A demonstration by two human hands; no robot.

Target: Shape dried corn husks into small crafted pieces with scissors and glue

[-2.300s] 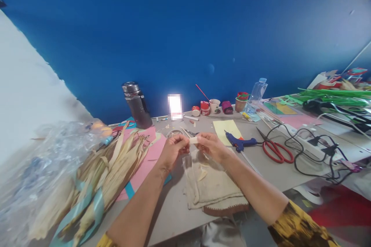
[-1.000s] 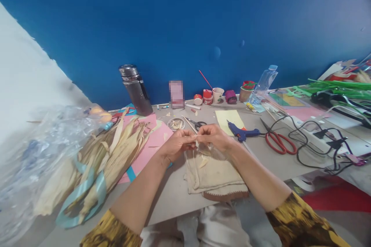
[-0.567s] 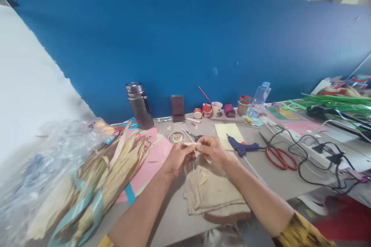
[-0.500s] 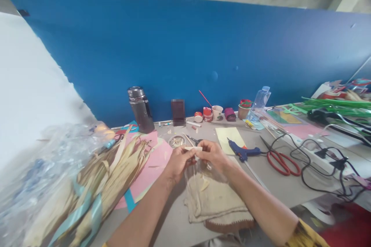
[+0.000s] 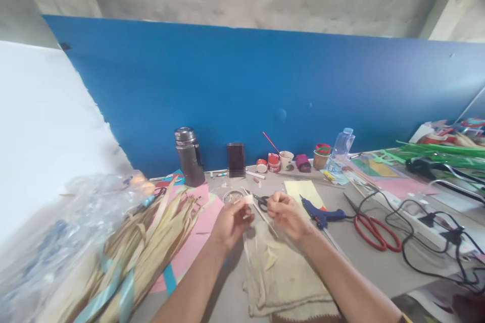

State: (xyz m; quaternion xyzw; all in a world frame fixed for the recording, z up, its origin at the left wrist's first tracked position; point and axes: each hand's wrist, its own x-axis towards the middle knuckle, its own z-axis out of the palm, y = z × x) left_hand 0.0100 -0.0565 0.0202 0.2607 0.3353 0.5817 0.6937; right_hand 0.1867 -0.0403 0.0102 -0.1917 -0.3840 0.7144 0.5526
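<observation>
My left hand (image 5: 233,219) pinches a small pale strip (image 5: 248,199) between thumb and fingertips. To its right, my right hand (image 5: 286,212) is closed with the fingertips together; whatever they may grip is too small to make out. Both hands hover over a folded beige cloth (image 5: 291,277), on which pale scraps (image 5: 270,258) lie. A thin whitish strip (image 5: 265,219) runs between the hands. Just behind them are black-handled scissors (image 5: 261,202) and a roll of tape (image 5: 232,195).
Dried husks (image 5: 151,242) and clear plastic (image 5: 76,232) cover the left side. A thermos (image 5: 189,159) stands at the back. On the right are a blue glue gun (image 5: 324,213), red-handled scissors (image 5: 375,232), a power strip (image 5: 413,212) with black cables, and a plastic bottle (image 5: 341,149).
My hands have moved apart; the pale strip stays in the left one, while the right has drawn away to the right. The camera view has tilted up.
</observation>
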